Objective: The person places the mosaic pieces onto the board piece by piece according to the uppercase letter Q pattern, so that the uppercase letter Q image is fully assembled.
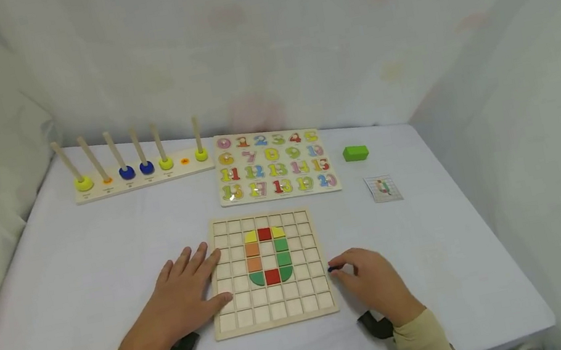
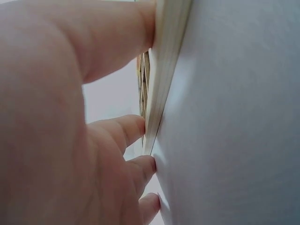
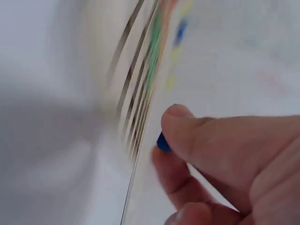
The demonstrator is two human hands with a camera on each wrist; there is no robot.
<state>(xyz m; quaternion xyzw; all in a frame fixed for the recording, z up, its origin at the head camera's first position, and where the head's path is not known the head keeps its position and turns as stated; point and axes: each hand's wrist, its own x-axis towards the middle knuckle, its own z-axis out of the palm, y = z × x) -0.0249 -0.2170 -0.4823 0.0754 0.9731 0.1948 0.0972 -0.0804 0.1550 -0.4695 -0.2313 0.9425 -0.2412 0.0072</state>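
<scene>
A wooden grid board (image 1: pixel 309 305) lies on the table, with red, yellow, orange and green tiles (image 1: pixel 284 258) set in a closed ring near its middle. My left hand (image 1: pixel 178 299) rests at the board's left side, fingers spread and straight, thumb and index finger touching its edge; the left wrist view shows the thumb on the wooden rim (image 2: pixel 166 61). Off the right edge of the board, my right hand (image 1: pixel 372 281) pinches a small dark blue piece (image 3: pixel 163 142) between thumb and index finger. Most of that piece is hidden by the fingertips.
Behind the board lies a number puzzle (image 1: pixel 275 163). A peg stand (image 1: pixel 145 177) with yellow and blue rings is at the back left. To the right are a green block (image 1: pixel 355 153) and a small pattern card (image 1: pixel 384 188). White cloth hangs behind the table.
</scene>
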